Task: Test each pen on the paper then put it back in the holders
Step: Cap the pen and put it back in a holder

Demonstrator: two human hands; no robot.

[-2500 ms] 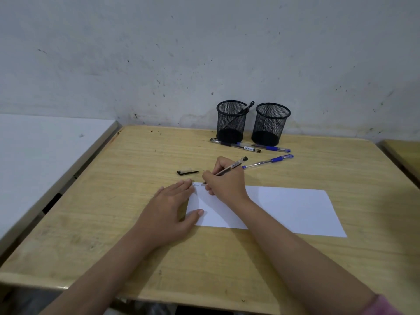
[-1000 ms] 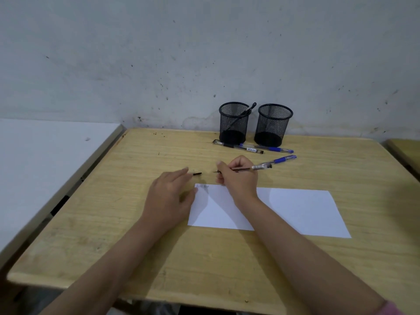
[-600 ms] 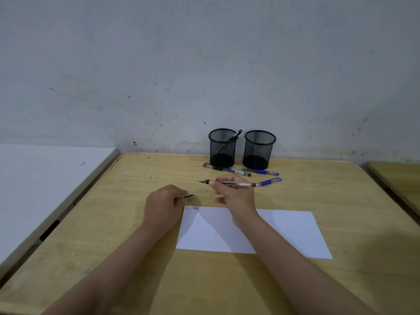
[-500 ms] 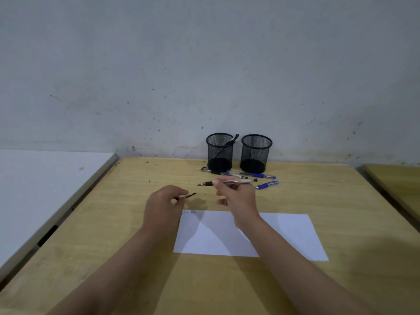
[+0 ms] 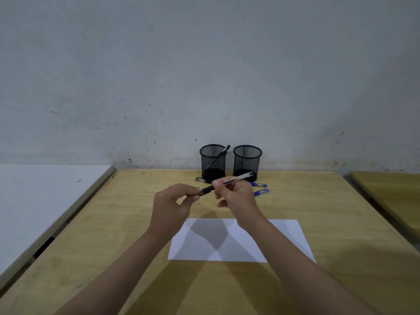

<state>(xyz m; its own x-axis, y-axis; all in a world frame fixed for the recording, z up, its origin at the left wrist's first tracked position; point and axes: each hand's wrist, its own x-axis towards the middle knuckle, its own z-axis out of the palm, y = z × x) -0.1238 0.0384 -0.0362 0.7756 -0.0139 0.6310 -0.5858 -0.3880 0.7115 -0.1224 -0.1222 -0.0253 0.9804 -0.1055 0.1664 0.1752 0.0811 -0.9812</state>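
My right hand [image 5: 235,196] holds a clear-barrelled black pen [image 5: 236,178] above the desk, tip pointing left. My left hand [image 5: 173,203] pinches the black pen cap [image 5: 205,191] at the pen's tip; cap and pen meet. A white sheet of paper [image 5: 272,242] lies flat below both hands. Two black mesh holders stand at the wall: the left holder [image 5: 212,162] has one black pen leaning in it, the right holder [image 5: 247,161] looks empty. Two blue pens [image 5: 261,188] and part of another pen [image 5: 200,179] lie in front of the holders, partly hidden by my hands.
The wooden desk [image 5: 113,246] ends at a grey wall behind the holders. A white table [image 5: 34,201] adjoins on the left with a gap between. Another wooden desk [image 5: 395,196] stands to the right.
My right hand lifted the pen off the paper and turned it level. My left hand picked up the cap from the desk and brought it to the pen's tip. The camera tilted up.
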